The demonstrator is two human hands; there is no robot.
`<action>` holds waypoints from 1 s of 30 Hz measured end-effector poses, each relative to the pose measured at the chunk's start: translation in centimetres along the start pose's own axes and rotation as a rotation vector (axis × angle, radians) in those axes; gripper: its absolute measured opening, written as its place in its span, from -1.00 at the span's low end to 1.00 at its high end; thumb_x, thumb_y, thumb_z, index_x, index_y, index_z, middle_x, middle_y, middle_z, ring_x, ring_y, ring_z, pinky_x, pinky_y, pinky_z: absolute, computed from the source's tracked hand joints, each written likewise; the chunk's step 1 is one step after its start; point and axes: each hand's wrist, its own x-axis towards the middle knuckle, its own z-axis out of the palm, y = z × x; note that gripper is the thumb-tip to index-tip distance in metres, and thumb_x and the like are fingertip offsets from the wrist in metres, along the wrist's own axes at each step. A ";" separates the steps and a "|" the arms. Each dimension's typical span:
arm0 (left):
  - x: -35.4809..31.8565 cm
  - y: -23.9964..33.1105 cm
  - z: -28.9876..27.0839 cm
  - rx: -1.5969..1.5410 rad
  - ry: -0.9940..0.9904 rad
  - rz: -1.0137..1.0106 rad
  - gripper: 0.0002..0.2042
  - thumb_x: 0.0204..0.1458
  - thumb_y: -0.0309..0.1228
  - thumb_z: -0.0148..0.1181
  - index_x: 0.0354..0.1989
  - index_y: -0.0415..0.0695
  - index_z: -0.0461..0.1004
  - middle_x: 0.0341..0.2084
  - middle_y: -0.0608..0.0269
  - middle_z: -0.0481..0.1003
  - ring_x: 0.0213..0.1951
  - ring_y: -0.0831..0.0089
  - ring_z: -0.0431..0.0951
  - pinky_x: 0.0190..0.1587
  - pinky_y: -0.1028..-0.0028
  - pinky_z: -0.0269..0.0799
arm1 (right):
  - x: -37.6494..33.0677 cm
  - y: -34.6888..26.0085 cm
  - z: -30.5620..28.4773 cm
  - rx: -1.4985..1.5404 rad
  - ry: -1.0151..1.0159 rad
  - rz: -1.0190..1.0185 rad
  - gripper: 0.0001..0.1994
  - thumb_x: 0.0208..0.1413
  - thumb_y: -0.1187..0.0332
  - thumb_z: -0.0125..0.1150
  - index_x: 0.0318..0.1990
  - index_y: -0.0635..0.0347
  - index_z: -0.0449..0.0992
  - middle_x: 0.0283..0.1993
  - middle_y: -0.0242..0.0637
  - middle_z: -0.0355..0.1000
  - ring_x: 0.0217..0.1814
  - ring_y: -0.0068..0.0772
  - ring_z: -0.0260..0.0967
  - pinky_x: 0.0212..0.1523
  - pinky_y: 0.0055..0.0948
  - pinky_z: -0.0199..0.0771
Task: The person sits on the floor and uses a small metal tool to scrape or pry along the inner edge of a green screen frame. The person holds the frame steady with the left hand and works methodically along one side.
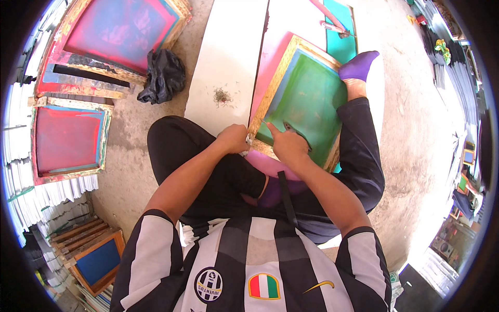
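A wooden-framed screen printing frame [270, 101] with green mesh rests tilted over my lap and the white board in front of me. At its near left corner my left hand [234, 139] is closed, pinching a small crumpled whitish scrap [249, 139] against the wood. My right hand [289, 147] lies over the frame's near edge, its index finger stretched toward that same corner. Under the palm it grips a dark metal hand tool [296, 130]; the exact kind is partly hidden by the hand. My foot in a purple sock [358, 65] is against the frame's far right corner.
A heap of small dark clippings [222, 97] lies on the white board [213, 62]. Left on the floor are a black plastic bag [163, 75] and red mesh frames [67, 138]. A pink-handled tool [332, 21] sits on a turquoise panel [340, 44] ahead.
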 end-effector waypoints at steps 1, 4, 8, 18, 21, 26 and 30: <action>0.1 -0.2 0.2 -0.001 0.009 0.010 -0.62 -0.18 -0.19 0.51 -0.37 -0.31 0.67 -0.44 -0.21 0.62 -0.28 -0.09 0.68 -0.18 0.08 0.57 | 0.6 0.9 1.3 0.177 0.044 -0.060 -0.49 0.38 0.27 -0.05 0.46 -0.32 0.33 -0.26 0.01 0.62 -0.25 0.13 0.62 -0.21 0.11 0.60; 0.6 -0.4 0.5 -0.016 0.015 0.031 -0.63 -0.18 -0.20 0.50 -0.36 -0.31 0.67 -0.46 -0.21 0.62 -0.30 -0.10 0.68 -0.18 0.08 0.57 | 2.8 4.4 5.9 0.602 0.138 -0.194 -0.49 0.40 0.24 -0.07 0.48 -0.35 0.30 -0.27 0.04 0.61 -0.23 0.14 0.62 -0.20 0.12 0.60; -0.5 0.4 -0.8 -0.059 -0.044 -0.034 -0.65 -0.19 -0.22 0.51 -0.35 -0.28 0.68 -0.42 -0.17 0.64 -0.26 -0.05 0.70 -0.14 0.11 0.59 | 1.2 2.8 3.7 0.398 0.100 -0.118 -0.54 0.40 0.22 0.00 0.43 -0.33 0.40 -0.20 0.12 0.61 -0.17 0.12 0.62 -0.11 0.03 0.59; -0.5 0.5 -1.3 -0.113 -0.124 -0.115 -0.65 -0.18 -0.20 0.55 -0.44 -0.28 0.67 -0.57 -0.05 0.62 -0.37 0.06 0.71 -0.19 0.17 0.59 | 2.3 3.8 4.5 1.173 -0.226 0.130 -0.58 0.38 0.21 0.13 0.36 -0.36 0.49 -0.28 0.13 0.59 -0.27 0.03 0.61 -0.19 -0.15 0.55; -0.3 -0.1 -0.7 -0.140 -0.041 0.012 -0.65 -0.13 -0.25 0.51 -0.43 -0.37 0.65 -0.66 -0.04 0.58 -0.51 0.16 0.68 -0.30 0.20 0.57 | 2.0 4.0 6.9 0.828 0.252 -0.151 -0.59 0.40 0.20 0.11 0.36 -0.19 0.49 -0.31 0.00 0.60 -0.33 -0.19 0.55 -0.16 -0.21 0.54; -0.1 0.2 -0.7 -0.134 -0.067 -0.040 -0.63 -0.15 -0.17 0.55 -0.52 -0.30 0.64 -0.64 0.04 0.61 -0.44 0.13 0.70 -0.22 0.18 0.58 | 2.4 4.9 6.3 0.733 0.143 -0.186 -0.53 0.43 0.15 0.08 0.45 -0.12 0.38 -0.49 -0.28 0.40 -0.44 -0.37 0.41 -0.30 -0.16 0.51; -0.1 -0.2 -0.8 -0.142 -0.106 -0.070 -0.64 -0.16 -0.18 0.56 -0.51 -0.28 0.65 -0.65 0.04 0.61 -0.46 0.13 0.70 -0.22 0.20 0.59 | 2.7 5.1 2.1 1.534 -0.564 0.212 -0.51 0.45 0.13 0.05 0.49 -0.13 0.31 -0.49 -0.38 0.38 -0.51 -0.51 0.33 -0.37 -0.34 0.48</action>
